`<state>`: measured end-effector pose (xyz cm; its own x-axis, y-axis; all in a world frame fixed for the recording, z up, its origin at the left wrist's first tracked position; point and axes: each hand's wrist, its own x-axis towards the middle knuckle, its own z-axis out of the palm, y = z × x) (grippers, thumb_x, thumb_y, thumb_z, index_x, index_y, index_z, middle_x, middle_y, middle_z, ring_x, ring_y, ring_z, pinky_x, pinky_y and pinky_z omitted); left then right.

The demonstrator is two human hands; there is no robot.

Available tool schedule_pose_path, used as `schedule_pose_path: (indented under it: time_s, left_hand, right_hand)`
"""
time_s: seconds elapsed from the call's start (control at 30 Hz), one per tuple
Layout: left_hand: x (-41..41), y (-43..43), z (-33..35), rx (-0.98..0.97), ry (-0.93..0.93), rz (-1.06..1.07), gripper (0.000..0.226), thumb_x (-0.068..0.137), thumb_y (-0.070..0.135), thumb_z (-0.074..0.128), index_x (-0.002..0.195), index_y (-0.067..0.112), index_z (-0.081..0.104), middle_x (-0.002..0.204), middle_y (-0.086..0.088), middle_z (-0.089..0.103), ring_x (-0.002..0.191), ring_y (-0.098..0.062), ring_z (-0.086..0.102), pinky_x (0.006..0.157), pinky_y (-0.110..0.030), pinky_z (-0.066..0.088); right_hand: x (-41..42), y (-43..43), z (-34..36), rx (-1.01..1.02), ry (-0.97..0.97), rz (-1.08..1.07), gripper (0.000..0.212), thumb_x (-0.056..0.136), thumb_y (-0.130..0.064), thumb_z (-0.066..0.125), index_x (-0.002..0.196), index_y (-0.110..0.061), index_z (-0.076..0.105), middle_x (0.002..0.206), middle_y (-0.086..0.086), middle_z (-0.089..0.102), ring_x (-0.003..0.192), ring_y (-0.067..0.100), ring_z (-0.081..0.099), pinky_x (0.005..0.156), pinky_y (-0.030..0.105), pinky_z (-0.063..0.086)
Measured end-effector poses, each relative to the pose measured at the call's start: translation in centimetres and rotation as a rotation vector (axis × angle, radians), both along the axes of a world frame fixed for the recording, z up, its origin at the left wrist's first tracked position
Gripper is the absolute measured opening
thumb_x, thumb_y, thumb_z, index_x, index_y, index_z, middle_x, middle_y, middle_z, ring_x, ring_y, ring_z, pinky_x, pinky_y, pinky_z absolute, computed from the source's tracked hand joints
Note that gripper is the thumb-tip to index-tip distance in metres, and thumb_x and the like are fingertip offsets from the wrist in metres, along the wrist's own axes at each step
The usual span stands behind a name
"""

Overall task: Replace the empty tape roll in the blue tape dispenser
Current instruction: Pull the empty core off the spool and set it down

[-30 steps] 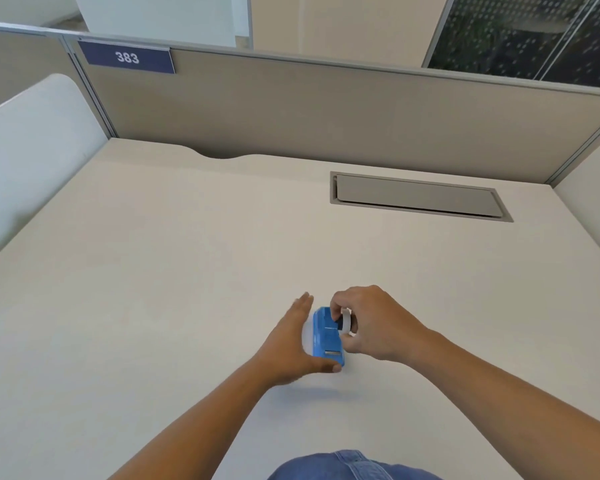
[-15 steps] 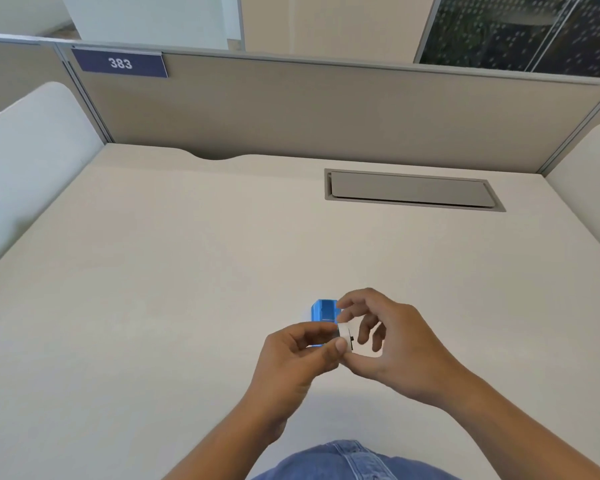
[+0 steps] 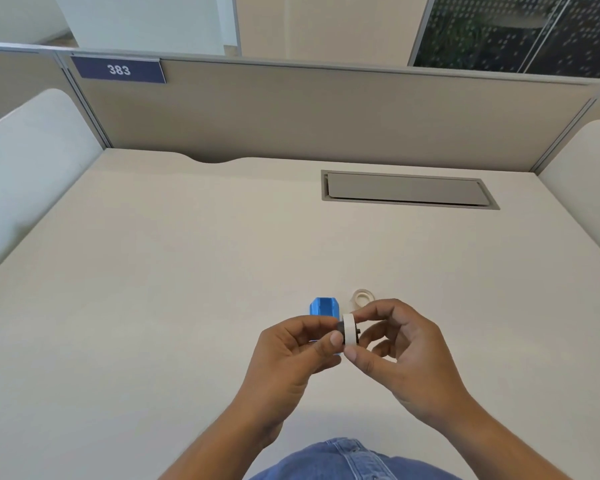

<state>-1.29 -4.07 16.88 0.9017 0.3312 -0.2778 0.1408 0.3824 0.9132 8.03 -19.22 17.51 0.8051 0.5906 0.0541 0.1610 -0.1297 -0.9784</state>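
Partly hidden blue dispenser (image 3: 321,307) behind left hand (image 3: 291,355), both hands pinching white roll (image 3: 349,334), right hand (image 3: 400,351), hub obscured.

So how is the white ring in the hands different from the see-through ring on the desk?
The opaque white tape ring is pinched between both hands, edge-on, with a dark hub through it. The translucent tape ring lies alone on the beige desk, untouched, its hole empty. Both are small round rings.

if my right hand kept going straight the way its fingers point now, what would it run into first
Probably the left hand: the right hand points leftward across the white tape roll both hands pinch. The blue dispenser seems just beyond; depth is unclear.
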Motion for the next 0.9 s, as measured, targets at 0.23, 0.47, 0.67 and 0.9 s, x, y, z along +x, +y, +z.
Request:
schedule_pose_path:
  time_s: [0.23, 0.47, 0.67, 0.9]
  left_hand:
    - [-0.15, 0.11, 0.09, 0.154, 0.024, -0.011, 0.015, 0.08, 0.016, 0.082, 0.094, 0.019, 0.079, 0.094, -0.008, 0.08, 0.094, -0.034, 0.072, 0.084, -0.04, 0.06]
    - [-0.05, 0.04, 0.29, 0.197, 0.012, 0.025, 0.015, 0.07, 0.018, 0.076, 0.084, 0.022, 0.076, 0.087, -0.004, 0.079, 0.081, -0.017, 0.073, 0.074, -0.03, 0.059]
    - [-0.04, 0.19, 0.53, 0.172, -0.008, 0.064, 0.028, 0.06, 0.026, 0.089, 0.081, 0.021, 0.071, 0.085, -0.007, 0.079, 0.079, -0.026, 0.075, 0.069, -0.026, 0.058]
    - [0.16, 0.03, 0.98, 0.102, -0.065, 0.018, 0.042, 0.06, 0.035, 0.09, 0.097, 0.021, 0.076, 0.076, 0.0, 0.069, 0.073, -0.018, 0.064, 0.071, -0.024, 0.055]
  right_hand:
    - [-0.57, 0.01, 0.35, 0.027, 0.017, 0.018, 0.037, 0.066, -0.036, 0.085, 0.099, -0.032, 0.069, 0.097, -0.005, 0.074, 0.084, 0.017, 0.07, 0.062, 0.02, 0.054]
    - [-0.76, 0.08, 0.64, 0.041, 0.046, 0.039, 0.036, 0.067, -0.034, 0.084, 0.099, -0.03, 0.07, 0.098, -0.004, 0.075, 0.087, 0.02, 0.072, 0.066, 0.024, 0.057]
    - [-0.69, -0.04, 0.85, 0.003, 0.028, 0.053, 0.033, 0.071, -0.033, 0.08, 0.102, -0.035, 0.072, 0.1, -0.005, 0.077, 0.089, 0.017, 0.072, 0.066, 0.023, 0.056]
    - [-0.12, 0.16, 0.79, 0.022, 0.008, 0.062, 0.031, 0.08, -0.009, 0.081, 0.102, -0.031, 0.075, 0.103, -0.006, 0.073, 0.076, 0.017, 0.071, 0.063, 0.021, 0.054]
